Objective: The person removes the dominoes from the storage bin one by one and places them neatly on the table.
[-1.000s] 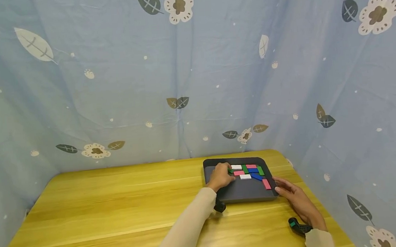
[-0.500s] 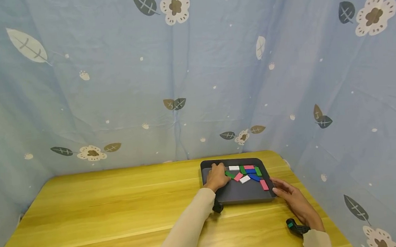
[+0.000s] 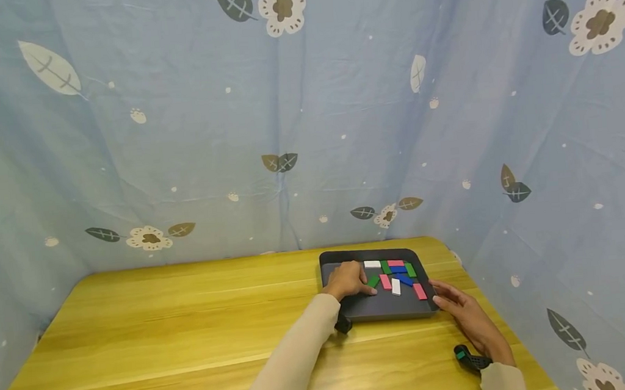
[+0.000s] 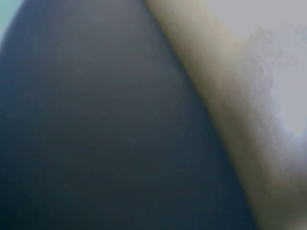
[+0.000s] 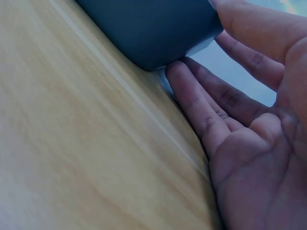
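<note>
- Since half a second ago, three flat tiles beside the left hand (image 3: 347, 280) have shifted and turned: the slanted green tile (image 3: 373, 281), the middle pink tile (image 3: 385, 281) and the front white tile (image 3: 395, 287), the last two now pointing more toward the person.
- Wood-grain tabletop (image 3: 153, 342) stretches left of the left hand; a patterned blue curtain (image 3: 186, 125) hangs beyond both hands.
- Left hand reaches inside the dark tray (image 3: 379, 307), thumb and forefinger apart, the slanted green tile at their gap; whether they touch it I cannot tell.
- Tray sits between the hands, under the left, against the right.
- Beyond the left fingertips, toward the curtain, lies the back white tile (image 3: 372, 264).
- Farther toward the right hand (image 3: 468, 317), a cluster holds two green, one pink and two blue tiles (image 3: 398, 269).
- Nearest the right hand inside the tray is the right pink tile (image 3: 420, 291).
- Right hand, outside the tray, has extended fingers touching its wall near a corner.
</note>
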Demonstrator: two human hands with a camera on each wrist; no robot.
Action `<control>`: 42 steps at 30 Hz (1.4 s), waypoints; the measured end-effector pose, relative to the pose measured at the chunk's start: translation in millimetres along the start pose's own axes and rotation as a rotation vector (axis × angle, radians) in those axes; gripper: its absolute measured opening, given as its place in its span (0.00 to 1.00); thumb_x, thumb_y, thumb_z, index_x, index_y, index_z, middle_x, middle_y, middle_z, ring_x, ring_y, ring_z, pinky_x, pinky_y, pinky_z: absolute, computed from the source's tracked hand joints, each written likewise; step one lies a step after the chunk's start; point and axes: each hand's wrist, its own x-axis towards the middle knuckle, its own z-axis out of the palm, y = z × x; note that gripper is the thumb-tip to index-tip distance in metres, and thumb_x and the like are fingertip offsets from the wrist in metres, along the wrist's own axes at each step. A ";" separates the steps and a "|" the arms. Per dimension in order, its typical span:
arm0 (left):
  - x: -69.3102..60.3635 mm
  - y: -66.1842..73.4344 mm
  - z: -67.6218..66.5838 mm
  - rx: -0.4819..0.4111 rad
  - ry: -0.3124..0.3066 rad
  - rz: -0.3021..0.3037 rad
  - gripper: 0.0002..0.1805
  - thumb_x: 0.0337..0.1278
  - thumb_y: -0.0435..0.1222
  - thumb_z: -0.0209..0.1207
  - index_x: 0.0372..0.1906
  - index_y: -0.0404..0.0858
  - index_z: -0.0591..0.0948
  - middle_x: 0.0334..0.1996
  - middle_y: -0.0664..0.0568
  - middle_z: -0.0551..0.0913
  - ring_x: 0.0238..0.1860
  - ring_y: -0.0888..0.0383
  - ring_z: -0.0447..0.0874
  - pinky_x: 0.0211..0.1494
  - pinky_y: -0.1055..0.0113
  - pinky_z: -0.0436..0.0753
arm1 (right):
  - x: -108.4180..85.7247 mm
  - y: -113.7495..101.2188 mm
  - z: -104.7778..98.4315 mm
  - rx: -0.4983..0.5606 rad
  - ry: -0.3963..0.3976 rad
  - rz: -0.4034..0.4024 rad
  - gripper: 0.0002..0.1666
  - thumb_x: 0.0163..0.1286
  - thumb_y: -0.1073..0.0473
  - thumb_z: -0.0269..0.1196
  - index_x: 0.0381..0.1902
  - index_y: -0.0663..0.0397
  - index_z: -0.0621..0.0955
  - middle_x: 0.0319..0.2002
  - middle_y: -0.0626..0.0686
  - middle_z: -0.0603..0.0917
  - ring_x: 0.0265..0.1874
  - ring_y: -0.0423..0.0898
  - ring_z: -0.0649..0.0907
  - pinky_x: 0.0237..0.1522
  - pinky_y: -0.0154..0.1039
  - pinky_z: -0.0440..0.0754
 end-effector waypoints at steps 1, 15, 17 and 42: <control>0.6 0.0 -0.2 0.000 -0.018 0.013 0.17 0.48 0.49 0.79 0.32 0.45 0.84 0.29 0.59 0.79 0.32 0.58 0.79 0.41 0.60 0.80 | -0.1 0.2 -0.5 0.003 0.002 0.000 0.37 0.77 0.45 0.62 0.78 0.48 0.67 0.71 0.60 0.69 0.64 0.50 0.72 0.54 0.24 0.73; 6.7 -3.1 1.2 -0.001 -0.095 0.087 0.23 0.57 0.41 0.75 0.58 0.44 0.85 0.59 0.50 0.83 0.62 0.48 0.78 0.63 0.54 0.77 | -0.6 -0.1 -1.6 0.010 -0.018 -0.001 0.37 0.77 0.44 0.62 0.79 0.46 0.66 0.72 0.59 0.67 0.65 0.46 0.72 0.55 0.25 0.73; 7.1 -3.1 1.2 -0.004 -0.105 0.082 0.25 0.58 0.40 0.75 0.61 0.45 0.84 0.62 0.49 0.82 0.64 0.47 0.77 0.65 0.52 0.76 | -0.5 -0.2 -1.3 0.005 -0.015 -0.004 0.37 0.77 0.44 0.62 0.78 0.46 0.67 0.72 0.59 0.68 0.64 0.46 0.72 0.55 0.25 0.73; 2.7 0.5 -4.1 -0.020 -0.134 0.073 0.22 0.57 0.43 0.75 0.56 0.45 0.85 0.50 0.52 0.85 0.54 0.53 0.80 0.59 0.58 0.79 | 0.9 0.1 -1.1 0.004 -0.009 -0.002 0.39 0.77 0.43 0.62 0.79 0.47 0.66 0.73 0.59 0.68 0.70 0.57 0.68 0.55 0.24 0.72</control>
